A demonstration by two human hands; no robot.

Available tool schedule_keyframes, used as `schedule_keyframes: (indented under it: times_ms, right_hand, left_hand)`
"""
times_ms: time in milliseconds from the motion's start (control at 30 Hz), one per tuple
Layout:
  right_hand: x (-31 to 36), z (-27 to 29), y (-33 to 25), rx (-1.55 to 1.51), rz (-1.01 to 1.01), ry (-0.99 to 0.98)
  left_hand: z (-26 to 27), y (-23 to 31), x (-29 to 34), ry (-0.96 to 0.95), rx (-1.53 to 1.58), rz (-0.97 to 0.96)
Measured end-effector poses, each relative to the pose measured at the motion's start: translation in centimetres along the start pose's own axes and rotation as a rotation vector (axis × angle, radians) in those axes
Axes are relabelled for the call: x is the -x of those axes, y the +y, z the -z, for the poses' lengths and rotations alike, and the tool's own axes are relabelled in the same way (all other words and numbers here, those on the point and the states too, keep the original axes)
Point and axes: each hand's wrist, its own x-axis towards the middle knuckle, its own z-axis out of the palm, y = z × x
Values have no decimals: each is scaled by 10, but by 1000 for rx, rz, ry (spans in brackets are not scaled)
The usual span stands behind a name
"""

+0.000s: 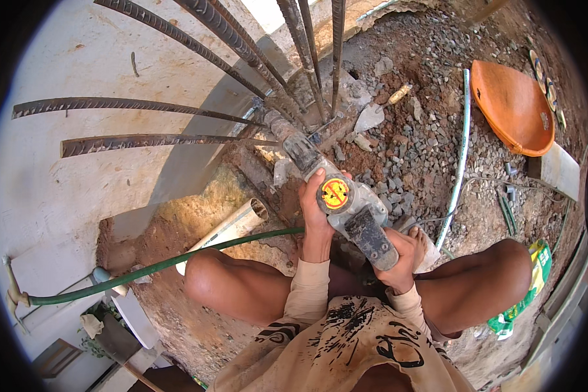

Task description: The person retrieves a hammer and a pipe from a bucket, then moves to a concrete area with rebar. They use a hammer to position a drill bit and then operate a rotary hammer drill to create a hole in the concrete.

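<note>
A dusty grey demolition hammer (305,155) with a round yellow and red sticker lies across my two hands. Its front end points up and left, reaching the foot of several upright steel rebars (232,42) by the wall. My left hand (316,204) grips the tool's body from the left, just behind its barrel. At the rear, my right hand (402,256) is closed around the handle, partly hidden by the dark housing. The hammer's tip is hard to make out among the rebars and rubble.
A trowel (370,118) lies on the gravel beyond the hammer. An orange basin (513,108) and a white pipe (463,140) are to the right. On the left are a green hose (157,266), a cut PVC pipe (227,228) and a pale wall (65,170).
</note>
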Motion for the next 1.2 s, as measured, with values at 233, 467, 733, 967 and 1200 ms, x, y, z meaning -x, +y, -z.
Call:
schedule_keyframes:
  times_ms: [233,467,733,967,1200]
  right_hand:
    - [-19,7,-28,112,-9,43]
    - [-53,18,-68,82,-22,-2]
    - [-104,36,-139,405,75,-194]
    - [-39,45,-131,421,-2,-141]
    - [9,56,-34,173,-74,-78]
  left_hand:
    - [-13,9,-10,31,39,29]
    - [-41,37,-20,-33,160,62]
    - [-84,72,-6,-50,207,-67]
    - [-50,18,51,-10,251,85]
    - [-22,-25,33,23,187,169]
